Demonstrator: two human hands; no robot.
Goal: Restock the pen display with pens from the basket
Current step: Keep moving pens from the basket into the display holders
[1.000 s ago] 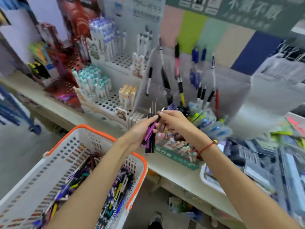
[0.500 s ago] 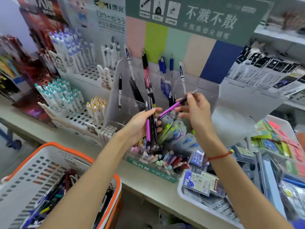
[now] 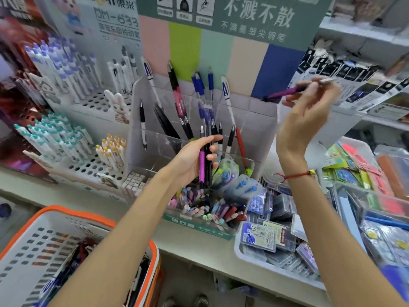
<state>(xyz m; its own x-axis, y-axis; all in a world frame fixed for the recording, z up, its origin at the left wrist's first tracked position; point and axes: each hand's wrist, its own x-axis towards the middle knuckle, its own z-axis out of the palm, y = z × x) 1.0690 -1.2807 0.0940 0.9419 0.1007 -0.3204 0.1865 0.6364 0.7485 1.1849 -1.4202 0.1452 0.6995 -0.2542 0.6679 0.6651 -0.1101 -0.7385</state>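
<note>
The purple pen (image 3: 287,92) in your right hand (image 3: 306,114) is smeared by motion, so you cannot make out its tip or clip; it lies nearly level, up and to the right of the pen display (image 3: 254,120). Your right hand is raised with the wrist bent, thumb and fingertips pinching the pen near its silver end. Your left hand (image 3: 194,160) sits in front of the display's middle compartments, fingers curled round a small bundle of pens (image 3: 204,156) held upright, hiding their lower ends. The basket (image 3: 73,214) is at lower left, cut off by the frame edge, and your left forearm covers much of the pens inside it. A tray of small packets (image 3: 241,251) lies just right of the display on the shelf (image 3: 199,242), partly behind your right forearm.
</note>
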